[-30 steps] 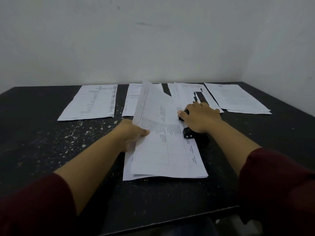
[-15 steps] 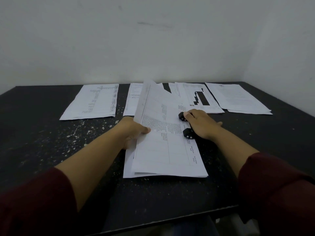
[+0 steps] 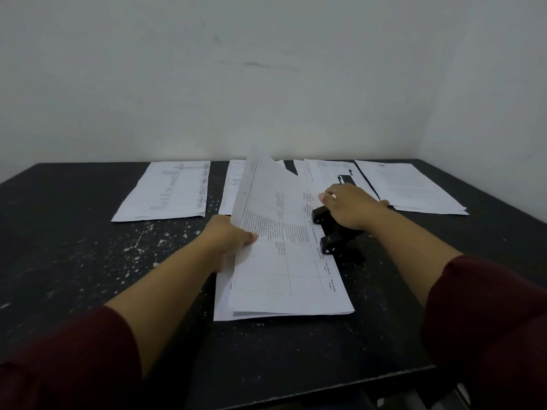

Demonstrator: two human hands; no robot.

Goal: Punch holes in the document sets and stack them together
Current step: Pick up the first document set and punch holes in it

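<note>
A white printed document set (image 3: 281, 261) lies in the middle of the black table (image 3: 74, 276). My left hand (image 3: 229, 238) pinches its left edge and holds that side raised, so the pages tilt up towards the far end. A black hole punch (image 3: 334, 235) sits over the set's right edge, its two punch heads on the paper. My right hand (image 3: 352, 205) rests palm down on the punch's raised lever, fingers stretched forward. One loose sheet (image 3: 222, 303) lies flat under the held set.
More document sets lie along the far edge: one at the left (image 3: 168, 190), one behind the raised pages (image 3: 233, 184), one behind my right hand (image 3: 331, 173), one at the far right (image 3: 414, 184). White paper bits (image 3: 142, 241) speckle the table's left side. Walls close the back and right.
My right hand pressed the punch down, then eased up; the lever has risen and the hand sits higher and farther back. My left hand keeps the pages lifted.
</note>
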